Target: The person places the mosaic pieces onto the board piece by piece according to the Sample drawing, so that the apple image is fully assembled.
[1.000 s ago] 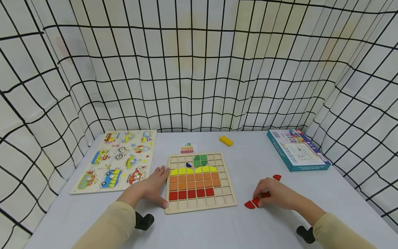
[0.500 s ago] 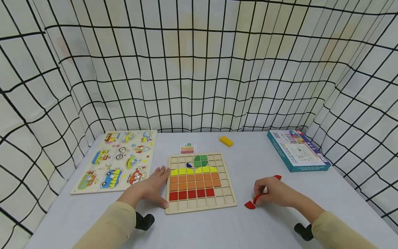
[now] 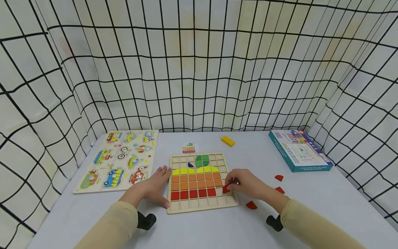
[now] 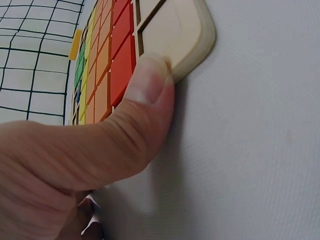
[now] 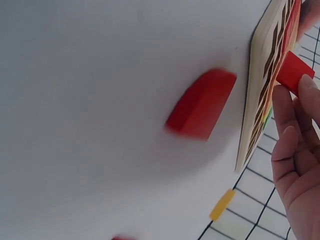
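A wooden grid board (image 3: 203, 209) lies on the table, its cells filled with rows of red, orange and yellow pieces, plus green ones and one dark blue piece near the top. My left hand (image 3: 154, 188) rests at the board's left edge with fingers spread; in the left wrist view its thumb (image 4: 147, 82) presses the edge near the corner. Over the board's right side, at the end of the red row (image 3: 193, 193), my right hand (image 3: 245, 184) pinches a small red block (image 5: 292, 70) between thumb and fingers.
Loose red quarter-round pieces (image 3: 251, 205) lie right of the board. A small pattern card (image 3: 189, 148) and a yellow block (image 3: 228, 141) sit behind it. A vehicle picture puzzle (image 3: 119, 162) is at left, a teal-edged box (image 3: 301, 152) at right. Black netting (image 3: 192, 79) surrounds the table.
My right hand has picked up a red block from the loose pieces and moved left with it to the board's right side. My left hand stays at the board's edge.
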`<state>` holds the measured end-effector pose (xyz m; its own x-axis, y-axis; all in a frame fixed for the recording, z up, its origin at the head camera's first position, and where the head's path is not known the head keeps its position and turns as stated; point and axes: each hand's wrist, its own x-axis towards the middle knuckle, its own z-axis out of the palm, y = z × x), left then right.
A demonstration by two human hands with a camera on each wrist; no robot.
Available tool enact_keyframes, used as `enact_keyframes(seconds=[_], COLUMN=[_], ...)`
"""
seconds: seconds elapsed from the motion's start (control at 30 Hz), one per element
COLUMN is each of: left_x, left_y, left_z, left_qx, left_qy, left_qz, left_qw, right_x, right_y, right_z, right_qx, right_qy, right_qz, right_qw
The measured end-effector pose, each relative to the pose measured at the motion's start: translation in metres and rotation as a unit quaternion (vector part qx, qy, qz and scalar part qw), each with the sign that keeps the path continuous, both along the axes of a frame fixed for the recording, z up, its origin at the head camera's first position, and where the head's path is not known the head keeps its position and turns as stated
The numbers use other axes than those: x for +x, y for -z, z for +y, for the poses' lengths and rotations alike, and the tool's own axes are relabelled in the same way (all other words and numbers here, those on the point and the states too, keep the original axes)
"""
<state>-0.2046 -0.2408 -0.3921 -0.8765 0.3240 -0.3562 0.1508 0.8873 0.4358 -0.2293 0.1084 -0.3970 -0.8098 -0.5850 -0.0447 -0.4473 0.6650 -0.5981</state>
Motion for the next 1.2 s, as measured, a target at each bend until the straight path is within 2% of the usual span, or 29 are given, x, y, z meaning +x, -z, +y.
enact_keyframes(seconds=[0.23, 0.6, 1.2], left_x=[0.000, -0.001, -0.001], left_y=[0.000, 0.001, 0.002], left_z=[0.000, -0.001, 0.000], left_qx=[0.000, 0.000, 0.004], left_qy=[0.001, 0.002, 0.000], left_qz=[-0.001, 0.002, 0.004], left_qw=[1.0000, 1.0000, 1.0000], right_x=[0.000, 0.002, 0.007], right_y=[0.002, 0.008, 0.011], right_z=[-0.022, -0.028, -0.033], right_qx=[0.013, 0.031, 0.046], right_qy=[-0.007, 0.032, 0.041], right_qz=[0.004, 0.009, 0.036], right_qw=[1.000, 0.999, 0.997])
